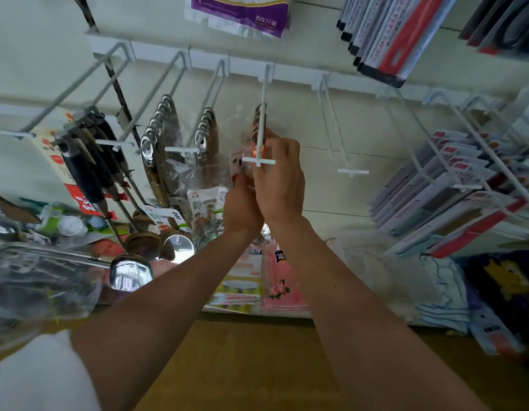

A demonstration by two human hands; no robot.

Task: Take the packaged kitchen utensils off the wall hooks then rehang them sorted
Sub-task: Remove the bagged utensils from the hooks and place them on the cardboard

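Left grip [242, 203] and right grip [279, 179] both pinch a wrapped utensil [239, 155] at the middle hook [264, 93]. Ladles [177, 246] hang leftward and the next hook [352, 172] is bare, so the job looks roughly midway.

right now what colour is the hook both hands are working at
White; the hook shows best in the head view.

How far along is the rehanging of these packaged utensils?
Looks done: black-handled steel ladles and two rows of packaged brown-handled utensils hang on left hooks. In hand: left hand and right hand hold a clear-wrapped utensil at the middle white hook. Left: the bare white hook beside it, and bagged utensils lower left.
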